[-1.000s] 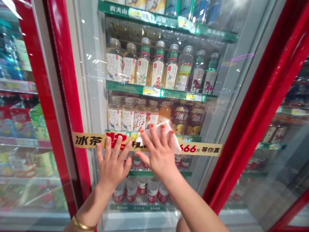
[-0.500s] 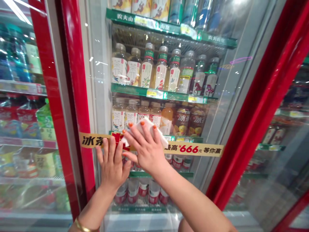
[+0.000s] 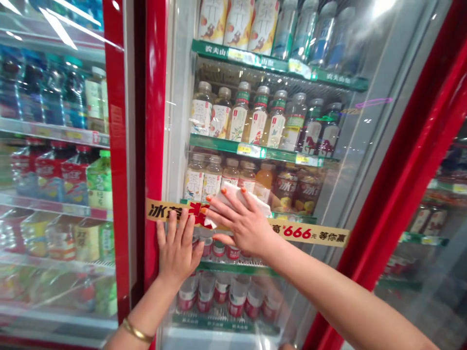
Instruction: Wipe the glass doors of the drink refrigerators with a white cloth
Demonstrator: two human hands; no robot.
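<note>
My left hand (image 3: 178, 248) lies flat with spread fingers on the glass door (image 3: 175, 112) of a drinks fridge, its fingertips over the left end of a gold strip (image 3: 332, 236) with black and red lettering. Under my right hand (image 3: 246, 221), fingers spread, a folded white cloth or tissue (image 3: 260, 206) is pressed to the glass above and across the strip. That hand covers the strip's middle. Behind the glass, bottled drinks (image 3: 239, 116) stand on green-edged shelves. A gold bracelet (image 3: 136, 331) circles my left wrist.
Red door frames (image 3: 155, 121) border the fridge on both sides. Another fridge with bottles (image 3: 75, 170) on its shelves stands at the left, and more shelves show at the far right. Ceiling lights reflect in the glass.
The view has turned left, so everything sits further right. My right hand and the cloth have slid right along the strip, away from my left hand, which has shifted slightly left on the glass.
</note>
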